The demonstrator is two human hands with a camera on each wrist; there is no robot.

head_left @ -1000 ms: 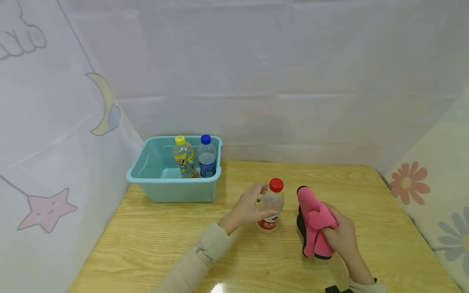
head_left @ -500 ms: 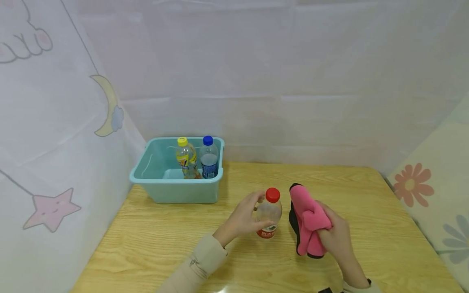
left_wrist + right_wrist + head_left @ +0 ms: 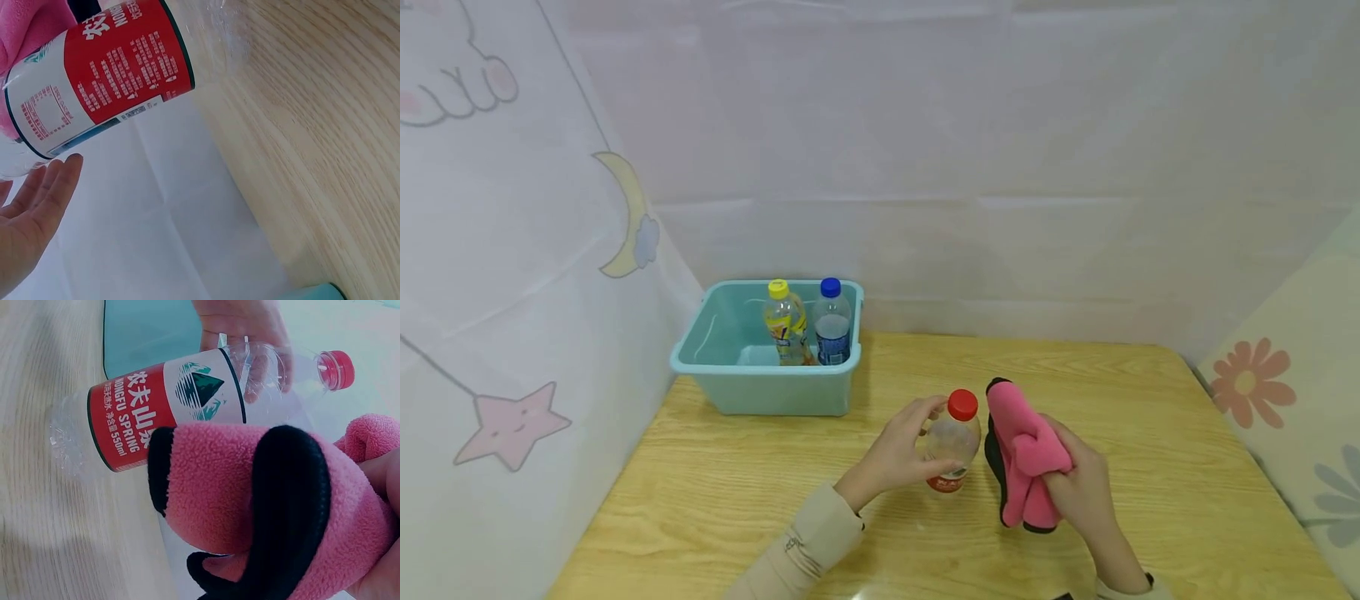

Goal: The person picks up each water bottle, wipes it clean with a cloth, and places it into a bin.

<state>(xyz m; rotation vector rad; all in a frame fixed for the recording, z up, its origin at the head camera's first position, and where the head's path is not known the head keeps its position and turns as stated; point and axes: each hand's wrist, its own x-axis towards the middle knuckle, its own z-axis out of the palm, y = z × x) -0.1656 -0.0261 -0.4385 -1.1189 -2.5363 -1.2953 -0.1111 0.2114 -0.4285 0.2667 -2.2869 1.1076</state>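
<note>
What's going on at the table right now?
A person's left hand has its thumb and fingers around a red-capped bottle. The right hand grips a bunched pink cloth close beside it; whether cloth and bottle touch is hard to tell. A yellow-capped bottle and a blue-capped bottle are in the light blue tub.
</note>
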